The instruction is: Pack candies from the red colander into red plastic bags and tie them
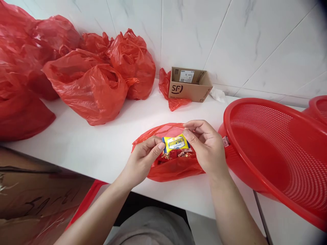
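Note:
A small wrapped candy [176, 143] in a yellow and blue wrapper is stretched between my two hands, printed side up. My left hand [145, 154] pinches its left end between thumb and forefinger. Its right end is pinched by my right hand [205, 144]. Directly beneath lies an open red plastic bag [176, 170] on the white table. Inside the bag, several wrapped sweets [185, 154] with red and gold wrappers show; the rest are hidden by the candy and my hands.
Several filled red plastic bags [89, 88] crowd the table's left and back. An open cardboard box [189, 88] stands against the tiled wall, beside crumpled white tissue [218, 94]. A large red perforated basket [270, 153] takes up the right side. Cardboard boxes [38, 190] sit below at left.

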